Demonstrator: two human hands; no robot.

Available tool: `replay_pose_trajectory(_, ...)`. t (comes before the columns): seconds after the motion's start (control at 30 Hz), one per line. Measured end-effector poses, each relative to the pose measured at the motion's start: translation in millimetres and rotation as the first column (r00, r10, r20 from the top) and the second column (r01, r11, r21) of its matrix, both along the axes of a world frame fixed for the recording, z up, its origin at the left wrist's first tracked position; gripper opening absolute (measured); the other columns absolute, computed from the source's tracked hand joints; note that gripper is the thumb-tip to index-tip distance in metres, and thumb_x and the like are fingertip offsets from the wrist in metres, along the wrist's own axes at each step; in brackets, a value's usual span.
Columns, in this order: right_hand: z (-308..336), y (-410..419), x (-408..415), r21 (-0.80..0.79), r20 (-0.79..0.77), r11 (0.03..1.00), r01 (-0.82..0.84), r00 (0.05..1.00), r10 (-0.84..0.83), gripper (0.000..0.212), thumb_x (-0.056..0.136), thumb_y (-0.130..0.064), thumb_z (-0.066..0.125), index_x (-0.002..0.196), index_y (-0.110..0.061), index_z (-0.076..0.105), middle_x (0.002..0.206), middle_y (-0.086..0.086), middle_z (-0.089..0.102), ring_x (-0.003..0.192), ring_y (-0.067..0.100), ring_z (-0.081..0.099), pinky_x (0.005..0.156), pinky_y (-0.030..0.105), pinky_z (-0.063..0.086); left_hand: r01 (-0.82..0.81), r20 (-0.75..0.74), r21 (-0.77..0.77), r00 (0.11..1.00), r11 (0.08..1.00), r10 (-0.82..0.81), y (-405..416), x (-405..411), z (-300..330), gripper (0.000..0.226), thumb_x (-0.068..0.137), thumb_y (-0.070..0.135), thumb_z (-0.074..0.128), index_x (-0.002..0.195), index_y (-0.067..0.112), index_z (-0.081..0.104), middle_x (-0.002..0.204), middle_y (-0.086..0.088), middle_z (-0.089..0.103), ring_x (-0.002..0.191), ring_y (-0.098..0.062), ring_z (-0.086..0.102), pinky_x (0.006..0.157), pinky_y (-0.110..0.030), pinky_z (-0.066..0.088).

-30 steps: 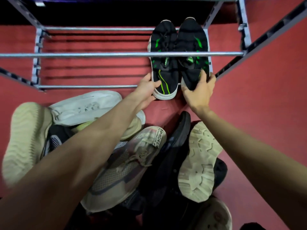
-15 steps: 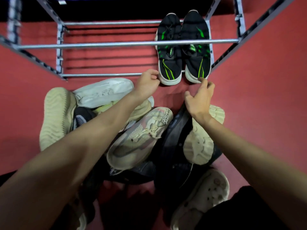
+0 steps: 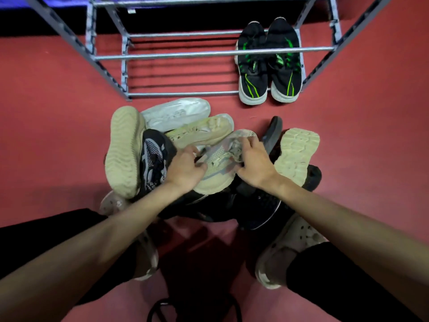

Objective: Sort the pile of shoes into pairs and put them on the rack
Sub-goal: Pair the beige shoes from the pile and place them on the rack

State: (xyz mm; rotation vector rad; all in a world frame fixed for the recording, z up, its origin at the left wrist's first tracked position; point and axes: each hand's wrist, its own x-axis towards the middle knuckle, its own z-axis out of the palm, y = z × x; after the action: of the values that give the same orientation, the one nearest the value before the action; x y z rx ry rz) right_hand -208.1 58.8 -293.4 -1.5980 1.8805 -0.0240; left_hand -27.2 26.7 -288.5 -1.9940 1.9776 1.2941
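A black pair with green stripes (image 3: 269, 73) stands side by side at the right end of the metal rack's (image 3: 176, 57) lowest shelf, toes pointing away. On the red floor in front lies the pile of shoes. A beige-grey laced sneaker (image 3: 219, 167) sits on top of the pile, and both hands are on it: my left hand (image 3: 185, 169) grips its left side, my right hand (image 3: 254, 162) covers its laces and right side. Around it lie a white sneaker (image 3: 176, 112), a cream sneaker (image 3: 204, 129), a black-and-white mesh sneaker (image 3: 153, 156) and two upturned pale soles (image 3: 124, 149) (image 3: 296, 152).
Black shoes (image 3: 257, 205) lie under the pile near me. A dark slipper (image 3: 272, 133) sticks up behind my right hand. Grey clogs (image 3: 285, 247) are on my feet at the bottom. The rack's left shelf rails show bare red floor beneath.
Both hands let go of the black-green pair on the rack and drew back to the pile, landing on the beige-grey sneaker. The camera pulled back.
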Motion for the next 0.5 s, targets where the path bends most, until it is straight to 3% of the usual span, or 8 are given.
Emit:
replay_pose_trajectory(0.1, 8, 9, 8, 0.059, -0.057, 0.995, -0.082, 0.995, 0.085, 0.065, 0.082, -0.017, 0.06, 0.14, -0.008, 0.032, 0.13, 0.018, 0.041, 0.122, 0.037, 0.041, 0.105, 0.041, 0.038, -0.009, 0.081, 0.093, 0.997, 0.996, 0.002, 11, 6, -2, 0.048, 0.085, 0.024, 0.061, 0.127, 0.006, 0.048, 0.124, -0.016, 0.054, 0.115, -0.033, 0.055, 0.082, -0.026, 0.037)
replay_pose_trajectory(0.2, 16, 14, 13, 0.091, -0.08, 0.992, -0.083, 0.993, 0.091, 0.065, 0.084, -0.017, 0.059, 0.141, -0.007, 0.03, 0.134, 0.019, 0.039, 0.125, 0.038, 0.04, 0.105, 0.044, 0.038, -0.037, 0.119, 0.13, 0.993, 0.991, 0.021, 15, 6, 0, 0.033, 0.086, 0.023, 0.061, 0.113, 0.005, 0.055, 0.109, -0.014, 0.056, 0.107, -0.031, 0.059, 0.074, -0.026, 0.037)
replay_pose_trajectory(0.27, 20, 16, 16, 0.102, -0.069, 0.992, -0.071, 0.995, 0.078, 0.067, 0.084, -0.017, 0.058, 0.143, -0.008, 0.028, 0.136, 0.02, 0.037, 0.126, 0.039, 0.039, 0.105, 0.045, 0.038, -0.089, 0.09, 0.164, 0.993, 0.982, 0.075, 16, 6, 2, 0.017, 0.086, 0.021, 0.06, 0.096, 0.007, 0.058, 0.092, -0.008, 0.057, 0.091, -0.027, 0.061, 0.066, -0.028, 0.039)
replay_pose_trajectory(0.33, 24, 18, 22, 0.11, -0.053, 0.991, -0.073, 0.995, 0.079, 0.073, 0.083, -0.016, 0.06, 0.146, -0.009, 0.023, 0.14, 0.019, 0.035, 0.129, 0.04, 0.037, 0.107, 0.046, 0.038, -0.184, 0.014, 0.188, 0.983, 0.965, 0.185, 15, 9, 3, 0.018, 0.085, 0.017, 0.06, 0.096, 0.004, 0.062, 0.089, -0.006, 0.059, 0.082, -0.023, 0.059, 0.061, -0.029, 0.044)
replay_pose_trajectory(0.4, 26, 19, 22, 0.128, -0.039, 0.989, -0.072, 0.996, 0.077, 0.084, 0.08, -0.014, 0.063, 0.15, -0.013, 0.016, 0.144, 0.018, 0.03, 0.133, 0.039, 0.034, 0.109, 0.047, 0.036, -0.297, -0.111, 0.217, 0.939, 0.93, 0.326, 11, 10, 7, 0.018, 0.084, 0.008, 0.058, 0.1, 0.005, 0.064, 0.098, -0.008, 0.065, 0.091, -0.027, 0.064, 0.073, -0.037, 0.057)
replay_pose_trajectory(0.5, 29, 19, 22, 0.144, -0.024, 0.988, -0.064, 0.997, 0.068, 0.095, 0.078, -0.012, 0.064, 0.152, -0.017, 0.006, 0.149, 0.019, 0.026, 0.136, 0.04, 0.03, 0.112, 0.048, 0.033, -0.459, -0.226, 0.203, 0.837, 0.865, 0.498, -1, 21, 20, 0.032, 0.082, 0.001, 0.058, 0.112, 0.011, 0.064, 0.115, -0.01, 0.066, 0.106, -0.028, 0.064, 0.091, -0.042, 0.055)
